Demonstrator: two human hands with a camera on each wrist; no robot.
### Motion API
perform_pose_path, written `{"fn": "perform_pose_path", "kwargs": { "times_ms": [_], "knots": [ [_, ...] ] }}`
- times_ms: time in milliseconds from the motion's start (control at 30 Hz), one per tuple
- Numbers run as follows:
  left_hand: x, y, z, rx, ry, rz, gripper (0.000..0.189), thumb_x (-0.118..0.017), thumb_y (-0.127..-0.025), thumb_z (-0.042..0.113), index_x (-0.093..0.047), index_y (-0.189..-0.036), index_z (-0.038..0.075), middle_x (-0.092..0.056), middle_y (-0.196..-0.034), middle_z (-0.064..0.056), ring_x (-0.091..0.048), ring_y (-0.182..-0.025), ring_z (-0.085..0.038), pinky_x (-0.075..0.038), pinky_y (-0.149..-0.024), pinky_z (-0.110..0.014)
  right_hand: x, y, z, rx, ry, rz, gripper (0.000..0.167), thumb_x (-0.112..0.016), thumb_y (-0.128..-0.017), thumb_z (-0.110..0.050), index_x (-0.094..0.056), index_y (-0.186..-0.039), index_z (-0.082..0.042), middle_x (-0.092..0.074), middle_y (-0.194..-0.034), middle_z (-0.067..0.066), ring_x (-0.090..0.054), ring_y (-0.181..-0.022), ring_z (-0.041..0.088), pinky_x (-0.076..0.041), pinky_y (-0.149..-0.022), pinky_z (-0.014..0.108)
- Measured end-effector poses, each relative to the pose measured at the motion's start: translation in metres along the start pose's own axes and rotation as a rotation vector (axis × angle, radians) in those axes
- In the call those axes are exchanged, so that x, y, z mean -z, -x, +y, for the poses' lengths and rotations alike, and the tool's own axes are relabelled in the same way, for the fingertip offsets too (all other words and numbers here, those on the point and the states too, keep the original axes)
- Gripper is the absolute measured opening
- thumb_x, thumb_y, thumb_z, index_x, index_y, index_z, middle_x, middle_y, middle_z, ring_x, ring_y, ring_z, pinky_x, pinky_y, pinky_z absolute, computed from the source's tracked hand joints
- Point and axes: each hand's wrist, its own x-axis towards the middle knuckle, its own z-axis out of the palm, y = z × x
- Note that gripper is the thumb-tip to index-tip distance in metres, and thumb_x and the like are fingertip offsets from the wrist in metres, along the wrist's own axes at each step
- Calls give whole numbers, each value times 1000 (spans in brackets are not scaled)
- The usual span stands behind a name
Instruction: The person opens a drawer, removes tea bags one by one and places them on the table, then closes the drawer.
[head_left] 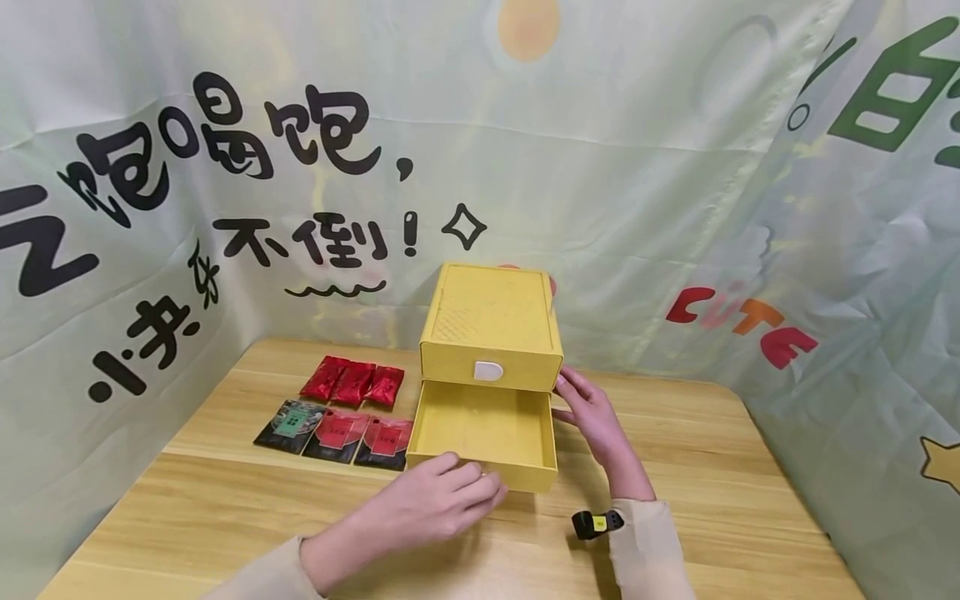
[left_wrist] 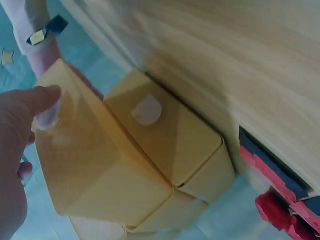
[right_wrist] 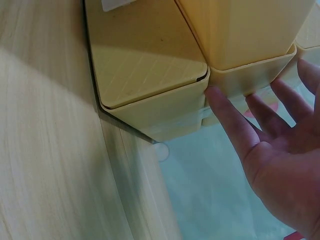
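Observation:
A yellow tabletop drawer box [head_left: 491, 304] stands on the table with its middle drawer [head_left: 483, 425] pulled out, bare inside. My left hand [head_left: 442, 504] pinches the front panel of that drawer, thumb over the edge in the left wrist view and fingers by the pale tab on its face. Against the right side of the box, my right hand [head_left: 596, 417] rests its outstretched fingertips; the right wrist view shows those fingers [right_wrist: 232, 117] at the casing. The top drawer's front, with a white tab [head_left: 488, 370], is closed. Below, the bottom drawer [left_wrist: 162, 130] is closed too.
Left of the box lie several red foil packets [head_left: 352, 383] in a row. Nearer me are flat dark sachets [head_left: 333, 433] with red or green labels. A black strap [head_left: 597, 524] with a yellow tag sits at my right cuff. Printed cloth [head_left: 600, 208] hangs behind the table.

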Motion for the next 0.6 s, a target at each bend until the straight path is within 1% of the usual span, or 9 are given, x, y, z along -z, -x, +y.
{"fn": "perform_pose_path", "kwargs": {
  "times_ms": [100,233,367,467,600],
  "knots": [
    [-3,-1,3,0,-32,-6,38,-40,-108,8,-73,-127,15,-64,-117,3,-57,-94,-11,-46,-73,-23,0,0,-1,-1,-3,-2,56,-52,-110,-32,-43,-157,-2,-43,-159,19,-47,-140,37,-56,-101,46],
    [-7,-3,5,16,-55,17,40,-39,-106,4,-75,-120,15,-65,-118,0,-57,-91,-12,-47,-72,-23,0,0,-2,-3,-1,-8,55,-52,-111,-32,-43,-157,-3,-43,-160,19,-47,-141,37,-55,-102,47],
    [-9,-5,5,37,-34,31,42,-37,-106,0,-76,-113,13,-65,-121,-4,-59,-94,-15,-52,-75,-23,0,0,-2,-5,-6,-7,55,-51,-111,-31,-43,-157,-3,-43,-159,19,-47,-141,37,-55,-102,47],
    [-10,-6,5,54,-8,26,44,-36,-105,-3,-77,-112,12,-64,-121,-6,-61,-98,-16,-56,-80,-23,0,0,-2,-6,-5,-4,55,-52,-111,-31,-43,-157,-3,-43,-160,19,-47,-141,37,-55,-102,47],
    [-11,-7,4,72,16,20,45,-34,-104,-6,-76,-113,8,-64,-121,-8,-62,-102,-18,-57,-87,-23,0,0,-2,-8,-2,-4,55,-52,-111,-32,-43,-157,-3,-43,-160,18,-47,-141,38,-55,-102,48]
  ]
}}
